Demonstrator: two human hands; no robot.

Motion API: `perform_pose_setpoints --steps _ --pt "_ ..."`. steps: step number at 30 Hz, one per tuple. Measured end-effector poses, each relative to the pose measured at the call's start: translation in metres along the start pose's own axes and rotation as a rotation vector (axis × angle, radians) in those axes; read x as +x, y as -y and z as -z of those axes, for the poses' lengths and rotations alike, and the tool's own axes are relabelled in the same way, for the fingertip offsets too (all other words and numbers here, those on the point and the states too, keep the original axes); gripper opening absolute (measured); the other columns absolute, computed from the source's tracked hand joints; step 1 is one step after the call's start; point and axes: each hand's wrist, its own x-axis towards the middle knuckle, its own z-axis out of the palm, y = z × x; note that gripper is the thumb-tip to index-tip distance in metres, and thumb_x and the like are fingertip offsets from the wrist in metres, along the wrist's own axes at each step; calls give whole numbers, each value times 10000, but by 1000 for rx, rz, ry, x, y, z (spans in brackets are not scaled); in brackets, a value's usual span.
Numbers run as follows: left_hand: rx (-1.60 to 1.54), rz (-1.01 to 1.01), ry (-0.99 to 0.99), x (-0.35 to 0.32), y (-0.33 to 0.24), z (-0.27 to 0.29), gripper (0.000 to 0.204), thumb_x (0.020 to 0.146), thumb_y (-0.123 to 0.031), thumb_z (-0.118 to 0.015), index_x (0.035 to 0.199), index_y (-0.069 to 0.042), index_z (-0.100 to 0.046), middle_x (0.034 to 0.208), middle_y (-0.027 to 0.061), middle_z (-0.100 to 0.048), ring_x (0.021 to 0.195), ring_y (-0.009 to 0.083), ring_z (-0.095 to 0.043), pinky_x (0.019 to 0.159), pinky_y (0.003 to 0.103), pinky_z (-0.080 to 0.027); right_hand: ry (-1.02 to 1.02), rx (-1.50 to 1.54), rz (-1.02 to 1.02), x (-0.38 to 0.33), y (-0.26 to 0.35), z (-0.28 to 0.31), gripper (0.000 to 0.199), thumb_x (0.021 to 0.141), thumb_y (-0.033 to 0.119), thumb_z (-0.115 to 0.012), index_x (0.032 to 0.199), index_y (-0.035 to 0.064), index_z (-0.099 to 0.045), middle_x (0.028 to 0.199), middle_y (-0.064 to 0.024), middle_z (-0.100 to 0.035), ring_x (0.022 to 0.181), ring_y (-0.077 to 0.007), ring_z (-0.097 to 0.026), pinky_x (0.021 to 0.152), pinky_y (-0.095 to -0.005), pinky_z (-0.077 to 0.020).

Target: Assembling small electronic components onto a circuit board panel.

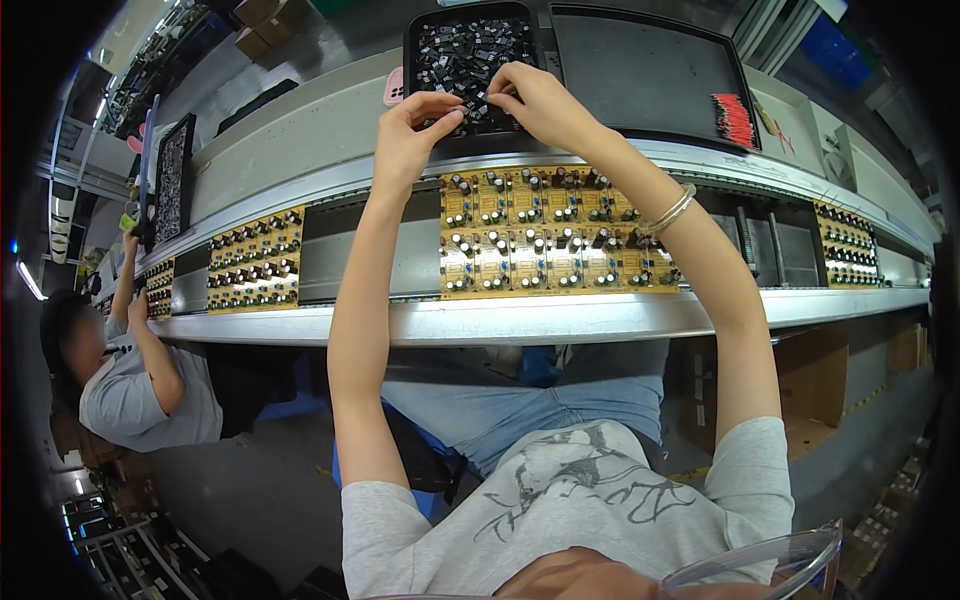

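Both hands are raised over the near part of a black tray (pixel 411 55) heaped with small black electronic components (pixel 475 45) that have pale, shiny ends. My left hand (pixel 412 130) has its thumb and forefinger curled together in a pinch. Facing it, a short gap to the right, my right hand (pixel 540 102) also pinches with thumb and forefinger. Whatever is between the fingertips is small and dark, hard to separate from the components behind. Below the hands, a yellow circuit board panel (pixel 520 225) lies on the conveyor rails, carrying several rows of capacitors; my right forearm covers part of it.
A large black tray (pixel 640 70) at the right back holds a bundle of red parts (pixel 733 120). Other board panels sit on the line, left (pixel 255 260) and right (pixel 848 245). A pink item (pixel 394 87) stands beside the component tray. A co-worker (pixel 150 390) works at far left.
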Motion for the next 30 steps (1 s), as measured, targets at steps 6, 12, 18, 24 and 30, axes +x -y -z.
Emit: perform_pose_setpoints --steps 6,12,18,24,30 --pt "69 -18 -28 -1 -4 0 229 815 -64 -668 1033 -3 -629 929 54 -657 768 78 -575 710 212 -465 63 958 -527 -3 12 25 181 933 153 -496 946 -23 -536 1045 -171 -625 953 -256 -640 819 -343 -527" --pt "-84 130 49 -6 -12 -2 290 884 -164 -608 1138 -27 -576 949 45 -637 822 94 -578 757 221 -444 101 1238 -704 -24 22 51 186 924 135 -500 954 -44 -540 1082 -227 -571 1052 -288 -593 887 -362 -542" --pt "-144 267 73 -6 -10 0 293 884 -183 -609 1136 -38 -573 948 37 -612 837 98 -581 757 222 -451 0 1227 -760 -48 22 63 179 918 136 -508 953 -33 -558 1065 -204 -593 952 -196 -629 732 -254 -591" --pt "-139 149 55 -15 -17 -15 427 850 -140 -649 1227 -24 -486 956 61 -627 872 125 -593 770 243 -458 104 1069 -676 -62 18 61 211 913 205 -571 974 6 -600 951 -85 -643 784 -84 -598 702 -203 -547" --pt "302 18 232 -23 -18 -23 360 817 -84 -657 1157 -37 -548 905 55 -661 834 119 -609 765 253 -471 187 903 -626 -61 28 58 254 909 203 -575 1011 -20 -644 939 -79 -650 765 -66 -595 729 -183 -529"
